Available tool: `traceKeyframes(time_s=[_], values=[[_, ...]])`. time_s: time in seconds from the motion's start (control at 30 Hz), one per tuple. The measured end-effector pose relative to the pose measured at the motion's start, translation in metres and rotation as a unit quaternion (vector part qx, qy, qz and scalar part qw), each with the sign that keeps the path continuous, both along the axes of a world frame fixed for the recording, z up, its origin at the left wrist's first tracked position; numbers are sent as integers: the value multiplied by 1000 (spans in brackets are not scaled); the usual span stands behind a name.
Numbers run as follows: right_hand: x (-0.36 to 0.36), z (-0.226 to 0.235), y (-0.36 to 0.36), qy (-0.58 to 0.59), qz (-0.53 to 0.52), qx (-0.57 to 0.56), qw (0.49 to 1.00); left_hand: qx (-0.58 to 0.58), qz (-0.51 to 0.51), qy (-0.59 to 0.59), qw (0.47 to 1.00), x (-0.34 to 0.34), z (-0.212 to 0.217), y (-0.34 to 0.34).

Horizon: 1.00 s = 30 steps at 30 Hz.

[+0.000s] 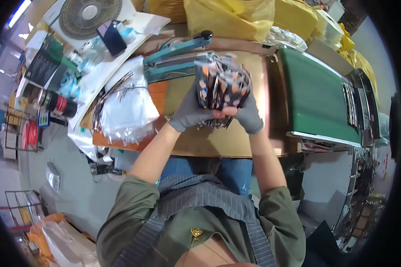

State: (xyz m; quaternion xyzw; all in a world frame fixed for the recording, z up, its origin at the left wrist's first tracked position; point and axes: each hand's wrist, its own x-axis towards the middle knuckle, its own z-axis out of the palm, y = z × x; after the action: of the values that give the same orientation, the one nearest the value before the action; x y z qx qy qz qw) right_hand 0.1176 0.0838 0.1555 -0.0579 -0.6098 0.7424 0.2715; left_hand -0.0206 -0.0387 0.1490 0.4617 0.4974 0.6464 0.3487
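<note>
Both gloved hands, left hand [189, 109] and right hand [249, 115], clasp a light, slippery stack of printed sachets [223, 82] from below, just before the teal heat sealer [176, 55].

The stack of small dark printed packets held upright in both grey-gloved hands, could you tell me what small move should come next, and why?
Probably tap the stack of small dark printed packets on the brown tabletop to square it. The left hand and right hand grip it from either side, above the table, and its packet edges look fanned and uneven.
</note>
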Motion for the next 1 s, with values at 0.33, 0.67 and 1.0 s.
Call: traceKeyframes(time_s=[0.33,0.67,1.0], values=[[-5,46,-121,-8,-37,102,994,-42,-124,-151,980,30,-15,-108],[-30,-1,-123,-157,229,-192,941,-226,341,147,901,-105,-59,-209],[-36,-9,-130,-199,194,-197,940,28,322,-3,946,-90,-2,-188]])
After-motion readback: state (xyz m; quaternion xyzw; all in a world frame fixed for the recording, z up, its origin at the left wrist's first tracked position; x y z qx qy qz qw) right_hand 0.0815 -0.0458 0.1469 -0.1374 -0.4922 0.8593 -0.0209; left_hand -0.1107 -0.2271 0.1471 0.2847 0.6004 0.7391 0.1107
